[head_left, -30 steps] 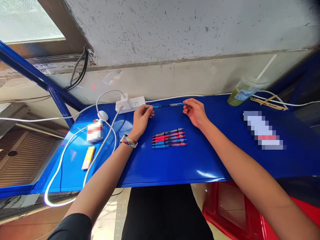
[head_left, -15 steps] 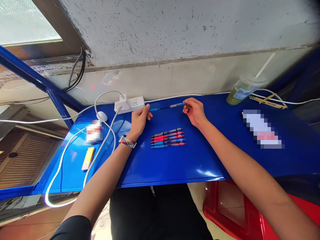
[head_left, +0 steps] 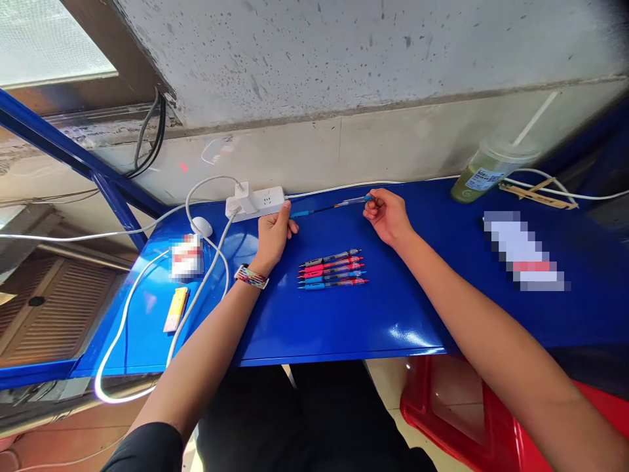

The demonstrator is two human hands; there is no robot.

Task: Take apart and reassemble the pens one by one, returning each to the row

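Note:
A thin blue pen (head_left: 327, 208) stretches across the far part of the blue table (head_left: 393, 314), with a blue grip on the left and a clear barrel on the right. My right hand (head_left: 389, 215) pinches the clear barrel end and holds it slightly raised. My left hand (head_left: 274, 235) is curled beside the white power strip (head_left: 255, 200), its thumb and fingertips at the pen's blue left end. A row of several red, pink, blue and grey pens (head_left: 333, 269) lies side by side between my hands, nearer to me. A patterned band sits on my left wrist.
A white mouse (head_left: 202, 227), a blurred pack (head_left: 185, 257), a yellow lighter (head_left: 175, 309) and a looping white cable (head_left: 122, 314) lie at the left. At the right are a green drink cup (head_left: 484, 174), wooden sticks (head_left: 538, 193) and a blurred box (head_left: 525, 252). A red stool (head_left: 442, 406) stands below.
My right hand has shifted a little up and to the right, tilting the pen's barrel end higher. My left hand has drawn back slightly toward the power strip.

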